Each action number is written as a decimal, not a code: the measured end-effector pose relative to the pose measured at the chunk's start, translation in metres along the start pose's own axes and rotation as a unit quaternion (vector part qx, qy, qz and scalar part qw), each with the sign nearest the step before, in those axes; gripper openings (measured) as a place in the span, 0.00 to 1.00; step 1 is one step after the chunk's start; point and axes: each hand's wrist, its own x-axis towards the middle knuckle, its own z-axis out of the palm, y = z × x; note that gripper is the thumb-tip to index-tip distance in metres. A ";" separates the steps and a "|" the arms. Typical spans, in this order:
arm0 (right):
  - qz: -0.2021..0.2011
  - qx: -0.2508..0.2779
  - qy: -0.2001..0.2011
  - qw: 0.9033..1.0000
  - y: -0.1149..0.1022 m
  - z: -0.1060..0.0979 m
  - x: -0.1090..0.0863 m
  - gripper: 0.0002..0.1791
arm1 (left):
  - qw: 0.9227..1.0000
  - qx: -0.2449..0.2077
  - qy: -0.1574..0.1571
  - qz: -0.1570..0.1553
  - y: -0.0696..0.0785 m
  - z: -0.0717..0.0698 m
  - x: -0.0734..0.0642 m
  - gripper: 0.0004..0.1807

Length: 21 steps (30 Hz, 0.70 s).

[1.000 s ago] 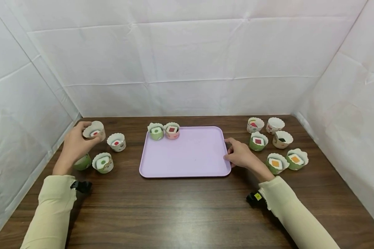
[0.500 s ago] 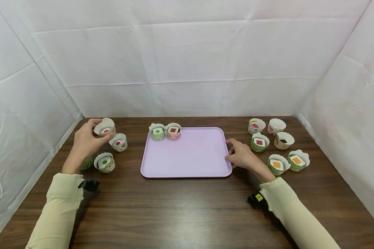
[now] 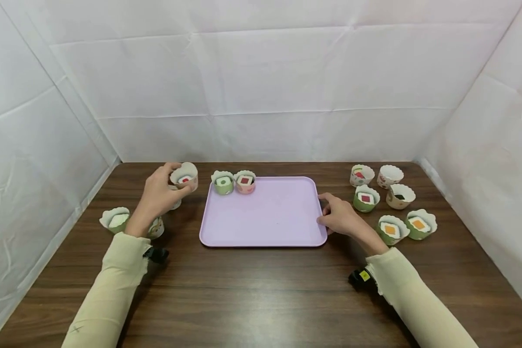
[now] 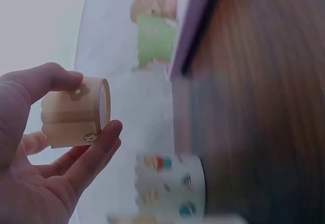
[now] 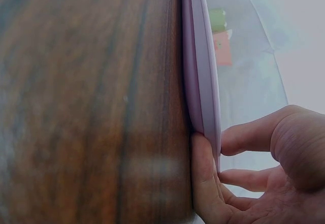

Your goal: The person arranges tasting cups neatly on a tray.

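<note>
My left hand [image 3: 158,193] holds a beige paper baking cup [image 4: 71,115] between thumb and fingers, raised left of the lilac tray [image 3: 263,220]. Inside that cup lies a white piece with a red centre [image 3: 185,179]. My right hand [image 3: 340,216] pinches the tray's right edge [image 5: 205,82], thumb over the rim and a finger beneath. A green cup [image 3: 223,188] and a pink cup [image 3: 245,187] stand side by side at the tray's back left corner, each with a white piece inside.
Below my left hand stand a white patterned cup [image 4: 170,186], a partly hidden cup [image 3: 156,229] and a green cup [image 3: 115,218]. Several filled cups, among them a green one [image 3: 365,199], sit right of the tray. White cloth [image 3: 261,87] encloses the wooden table.
My left hand has carried the beige baking cup rightward from the table's left side toward the tray. The right hand has kept its grip on the tray's edge.
</note>
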 end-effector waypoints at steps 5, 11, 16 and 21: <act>-0.002 0.004 -0.004 1.000 -0.001 -0.003 -0.001 0.39 | 1.000 -0.019 0.001 0.005 0.015 0.014 0.013 0.35; -0.002 0.005 0.000 1.000 0.000 -0.002 -0.001 0.39 | 0.999 -0.029 -0.010 0.021 0.032 0.035 0.027 0.35; -0.001 0.009 -0.004 1.000 0.000 -0.001 -0.001 0.39 | 0.999 -0.041 -0.025 0.025 0.046 0.051 0.034 0.36; -0.002 0.010 -0.001 1.000 0.001 -0.002 -0.001 0.39 | 0.997 -0.055 -0.039 0.027 0.060 0.070 0.044 0.36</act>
